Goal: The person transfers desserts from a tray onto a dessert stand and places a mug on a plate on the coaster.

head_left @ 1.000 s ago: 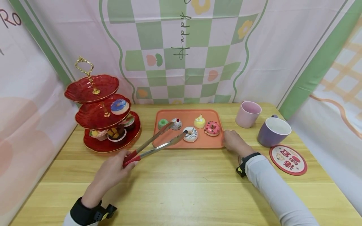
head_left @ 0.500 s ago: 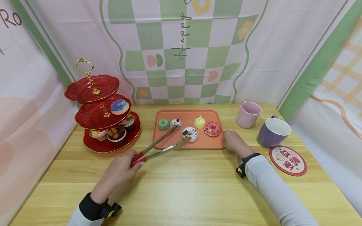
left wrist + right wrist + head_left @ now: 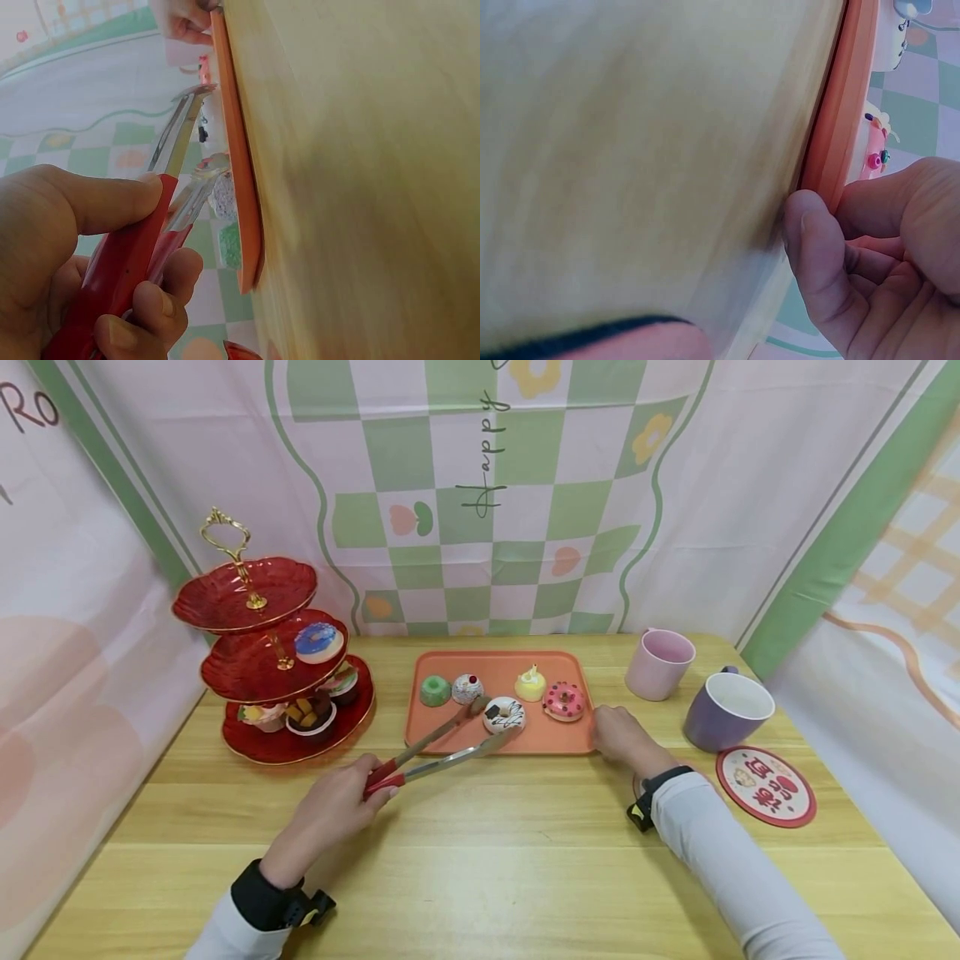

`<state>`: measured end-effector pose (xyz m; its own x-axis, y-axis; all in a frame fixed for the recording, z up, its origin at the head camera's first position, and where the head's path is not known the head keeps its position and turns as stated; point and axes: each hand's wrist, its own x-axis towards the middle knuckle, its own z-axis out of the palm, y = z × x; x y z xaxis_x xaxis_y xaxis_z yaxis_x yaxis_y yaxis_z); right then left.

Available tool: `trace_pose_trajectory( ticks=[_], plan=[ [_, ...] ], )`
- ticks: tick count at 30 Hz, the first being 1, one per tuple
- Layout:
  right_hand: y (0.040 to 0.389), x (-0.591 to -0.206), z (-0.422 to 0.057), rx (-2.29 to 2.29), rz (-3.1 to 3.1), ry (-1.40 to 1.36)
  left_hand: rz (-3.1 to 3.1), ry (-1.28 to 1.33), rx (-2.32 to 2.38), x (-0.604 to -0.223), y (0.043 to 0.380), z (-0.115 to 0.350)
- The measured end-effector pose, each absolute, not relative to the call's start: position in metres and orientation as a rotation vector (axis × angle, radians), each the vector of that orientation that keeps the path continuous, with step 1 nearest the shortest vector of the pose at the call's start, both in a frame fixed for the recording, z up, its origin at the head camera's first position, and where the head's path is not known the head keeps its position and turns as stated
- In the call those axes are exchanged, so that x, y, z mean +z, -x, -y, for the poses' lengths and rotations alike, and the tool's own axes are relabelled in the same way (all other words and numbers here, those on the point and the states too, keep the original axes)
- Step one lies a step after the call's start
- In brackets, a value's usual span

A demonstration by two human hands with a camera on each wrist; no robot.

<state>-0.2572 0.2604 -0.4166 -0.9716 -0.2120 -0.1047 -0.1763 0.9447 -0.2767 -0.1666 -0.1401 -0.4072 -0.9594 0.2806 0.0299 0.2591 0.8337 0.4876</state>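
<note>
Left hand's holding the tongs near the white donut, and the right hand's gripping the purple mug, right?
Not quite: the right wrist view shows the right hand holding the tray by its edge, not the purple mug. The left hand does hold the tongs near the white donut.

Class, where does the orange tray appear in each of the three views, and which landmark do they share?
Head: the orange tray lies just below the picture's middle.
Left wrist: a narrow, edge-on strip near the centre, running down from the top.
Right wrist: a band right of centre, from the top edge to around mid-height.
Shared landmark: the right hand, at one end.
</note>
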Motion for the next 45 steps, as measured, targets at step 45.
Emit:
trace_pose_trajectory(
  ticks=[45],
  plan=[
    [0.259,-0.417,-0.262,-0.399,-2.951,0.293,-3.093,-0.578,0.775,-0.401,0.159,0.154]
  ],
)
